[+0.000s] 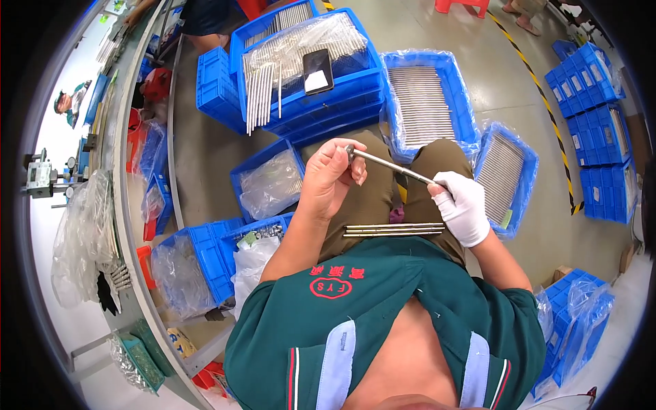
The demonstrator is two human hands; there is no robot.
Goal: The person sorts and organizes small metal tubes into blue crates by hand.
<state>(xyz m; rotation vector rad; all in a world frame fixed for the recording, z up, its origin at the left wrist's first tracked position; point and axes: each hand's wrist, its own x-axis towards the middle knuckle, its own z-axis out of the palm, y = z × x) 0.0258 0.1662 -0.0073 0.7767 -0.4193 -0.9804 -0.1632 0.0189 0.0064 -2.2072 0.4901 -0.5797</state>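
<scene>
A thin metal rod (391,165) slants across in front of me above my knees. My bare left hand (329,176) pinches its left end, where a small dark metal piece (350,151) sits between the fingertips. Whether that piece is part of the rod I cannot tell. On my right hand (465,208) is a white glove with bare fingertips showing, and its fingers close round the rod's other end. Several similar rods (393,230) lie side by side across my lap, below the held one.
Ahead, a blue crate (424,102) holds rows of rods, with another rod-filled crate (504,171) to its right. Stacked crates (321,113) carry rods and a black phone-like device (318,71). A crate of small metal parts (263,232) stands left, beside a long bench (130,225).
</scene>
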